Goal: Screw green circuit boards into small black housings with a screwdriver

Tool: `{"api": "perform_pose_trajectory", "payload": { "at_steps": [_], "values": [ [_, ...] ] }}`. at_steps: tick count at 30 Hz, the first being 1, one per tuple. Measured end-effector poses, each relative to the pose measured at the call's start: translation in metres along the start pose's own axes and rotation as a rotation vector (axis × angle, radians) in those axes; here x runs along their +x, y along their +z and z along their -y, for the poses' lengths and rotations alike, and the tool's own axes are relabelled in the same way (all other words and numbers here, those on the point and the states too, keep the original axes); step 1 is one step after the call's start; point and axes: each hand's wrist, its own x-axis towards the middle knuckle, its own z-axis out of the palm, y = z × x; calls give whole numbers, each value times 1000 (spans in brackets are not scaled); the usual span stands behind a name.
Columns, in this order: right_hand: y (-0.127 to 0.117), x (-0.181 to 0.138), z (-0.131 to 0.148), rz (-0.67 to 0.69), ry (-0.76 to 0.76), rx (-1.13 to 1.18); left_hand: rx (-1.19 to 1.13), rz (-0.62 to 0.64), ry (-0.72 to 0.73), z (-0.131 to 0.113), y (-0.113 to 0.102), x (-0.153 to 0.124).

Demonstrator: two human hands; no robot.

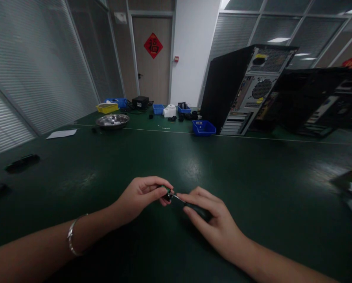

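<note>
My left hand (142, 196) pinches a small dark part with a green edge (166, 192) between thumb and fingertips, just above the dark green table (176, 157). My right hand (212, 220) is closed around the dark handle of a screwdriver (198, 210). Its thin metal shaft points left and its tip meets the small part. Both hands are close together near the table's front middle. A silver bracelet (71, 237) circles my left wrist.
A black computer tower (246, 88) stands at the back right, another dark case (320, 100) beside it. A blue bin (203, 127), a metal bowl (112, 121), a yellow tray (107, 107), a white paper (61, 134) and small parts lie farther back.
</note>
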Motion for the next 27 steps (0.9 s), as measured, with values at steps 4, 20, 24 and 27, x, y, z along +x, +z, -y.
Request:
{"api": "perform_pose_trajectory", "payload": {
  "at_steps": [4,20,24,27],
  "values": [
    [-2,2,-1,-64,25,6,168,113,23,-4,-4,-1],
    [-2,1,-3,-45,59,-94,770,341,220,-9,-7,-6],
    [0,0,0,35,112,-242,882,367,252,-10,-2,-7],
    [1,0,4,145,166,-396,876,352,245,-12,0,-8]
  ]
}}
